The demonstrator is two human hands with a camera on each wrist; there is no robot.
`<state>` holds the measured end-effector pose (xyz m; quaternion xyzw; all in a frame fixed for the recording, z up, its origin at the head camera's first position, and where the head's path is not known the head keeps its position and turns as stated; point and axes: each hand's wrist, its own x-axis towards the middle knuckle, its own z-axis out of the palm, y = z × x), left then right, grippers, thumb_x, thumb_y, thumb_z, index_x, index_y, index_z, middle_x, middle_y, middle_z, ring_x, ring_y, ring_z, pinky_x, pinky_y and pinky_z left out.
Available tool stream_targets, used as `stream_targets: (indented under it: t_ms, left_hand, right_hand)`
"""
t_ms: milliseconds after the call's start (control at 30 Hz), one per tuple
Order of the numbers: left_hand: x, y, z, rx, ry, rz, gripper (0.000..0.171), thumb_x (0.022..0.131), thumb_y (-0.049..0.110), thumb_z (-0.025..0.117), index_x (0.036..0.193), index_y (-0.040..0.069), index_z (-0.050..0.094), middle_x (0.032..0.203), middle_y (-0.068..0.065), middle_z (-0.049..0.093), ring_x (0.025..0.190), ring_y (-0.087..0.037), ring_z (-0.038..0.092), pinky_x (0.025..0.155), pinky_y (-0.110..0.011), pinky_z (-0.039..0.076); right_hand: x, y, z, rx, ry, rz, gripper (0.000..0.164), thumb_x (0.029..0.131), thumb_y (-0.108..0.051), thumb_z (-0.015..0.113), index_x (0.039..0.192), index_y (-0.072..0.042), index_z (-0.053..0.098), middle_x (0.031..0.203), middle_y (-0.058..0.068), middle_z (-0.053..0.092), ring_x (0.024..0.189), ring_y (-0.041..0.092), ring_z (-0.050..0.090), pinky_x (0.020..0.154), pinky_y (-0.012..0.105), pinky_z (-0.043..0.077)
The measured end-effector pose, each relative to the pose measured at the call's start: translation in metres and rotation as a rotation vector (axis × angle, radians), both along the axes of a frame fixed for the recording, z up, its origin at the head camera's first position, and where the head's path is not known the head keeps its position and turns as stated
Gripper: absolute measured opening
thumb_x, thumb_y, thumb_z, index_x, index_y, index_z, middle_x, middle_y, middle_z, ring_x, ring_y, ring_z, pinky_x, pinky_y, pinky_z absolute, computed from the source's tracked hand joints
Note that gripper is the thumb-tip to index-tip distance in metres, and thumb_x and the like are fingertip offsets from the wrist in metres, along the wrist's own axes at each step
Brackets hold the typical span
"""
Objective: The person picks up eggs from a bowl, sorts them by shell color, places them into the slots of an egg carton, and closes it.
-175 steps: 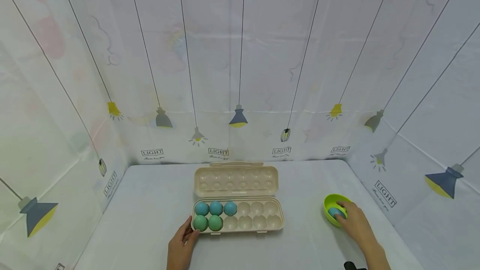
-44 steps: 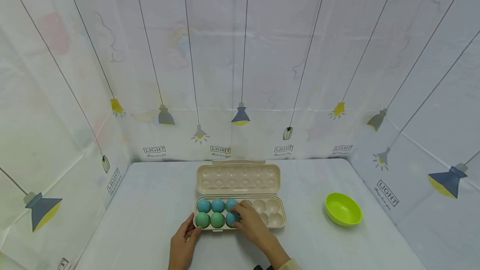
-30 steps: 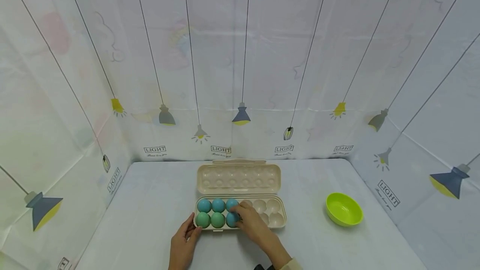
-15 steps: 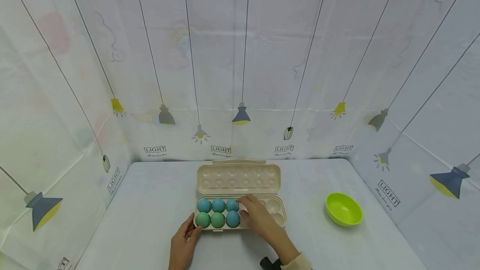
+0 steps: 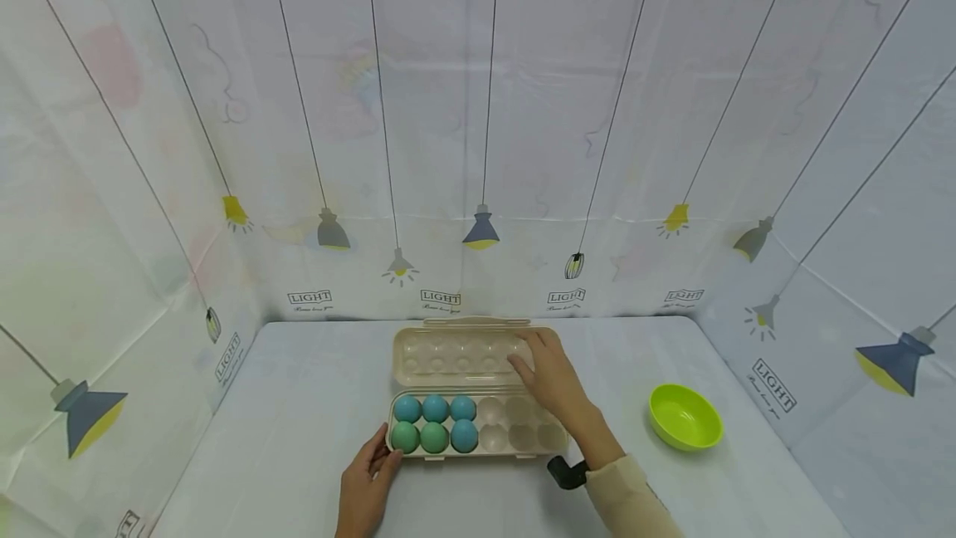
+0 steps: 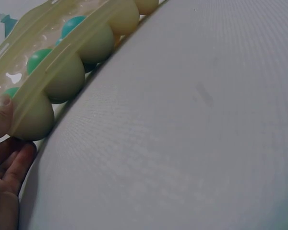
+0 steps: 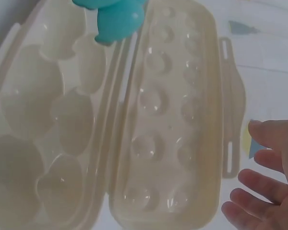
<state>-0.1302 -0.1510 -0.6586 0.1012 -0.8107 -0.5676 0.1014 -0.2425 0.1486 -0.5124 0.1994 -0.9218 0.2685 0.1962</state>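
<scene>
A beige plastic egg box stands on the table with its lid folded back. Its left part holds two green eggs and several blue eggs; the pockets on the right hold nothing. My left hand grips the box's left end, thumb on the rim and fingers underneath, as the left wrist view also shows. My right hand, fingers spread and holding nothing, overlaps the lid's right end in the head view. In the right wrist view its fingertips are close beside the lid's latch flap.
A lime green bowl with nothing in it stands to the right of the box. The white table meets a printed wall cloth at its back and sides. A black device sits at my right wrist.
Earlier my right hand took the blue egg from the bowl and set it in the front row. It has since let go and moved up and right to the lid. The left hand stays put.
</scene>
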Motion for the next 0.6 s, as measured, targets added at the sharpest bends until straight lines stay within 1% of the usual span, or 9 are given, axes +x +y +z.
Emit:
stream_targets:
  t_ms: [167,333,467,600]
  left_hand:
    - [0.000,0.000,0.002,0.003,0.007,0.006,0.064,0.094,0.046,0.067,0.147,0.013,0.050,0.135,-0.008,0.064,0.114,-0.020,0.067,0.089,-0.014,0.056]
    - [0.000,0.001,0.003,0.007,0.020,-0.004,0.061,0.096,0.040,0.067,0.147,0.011,0.050,0.136,-0.009,0.064,0.113,-0.020,0.068,0.089,-0.017,0.057]
    - [0.001,0.001,0.001,-0.001,0.038,0.001,0.061,0.096,0.039,0.068,0.147,0.010,0.050,0.134,-0.010,0.065,0.111,-0.018,0.068,0.088,-0.016,0.057]
    - [0.000,0.001,-0.001,-0.008,0.067,0.006,0.061,0.095,0.039,0.068,0.146,0.010,0.051,0.133,-0.009,0.065,0.110,-0.017,0.069,0.087,-0.016,0.057]
  right_hand:
    - [-0.015,0.011,-0.001,-0.048,0.019,-0.024,0.039,0.094,-0.018,0.072,0.127,0.001,0.062,0.128,0.020,0.058,0.123,0.039,0.052,0.102,0.051,0.051]
    - [-0.032,0.021,-0.008,-0.051,0.003,-0.106,0.045,0.094,-0.021,0.072,0.129,0.004,0.059,0.135,0.024,0.054,0.126,0.042,0.047,0.105,0.052,0.048]
    - [-0.043,0.029,-0.013,-0.067,-0.055,-0.128,0.051,0.098,-0.029,0.067,0.134,0.004,0.055,0.142,0.026,0.050,0.132,0.046,0.044,0.111,0.056,0.042]
    - [-0.049,0.035,-0.017,-0.105,-0.128,-0.128,0.058,0.101,-0.038,0.059,0.141,0.003,0.049,0.149,0.026,0.043,0.139,0.047,0.037,0.116,0.060,0.035]
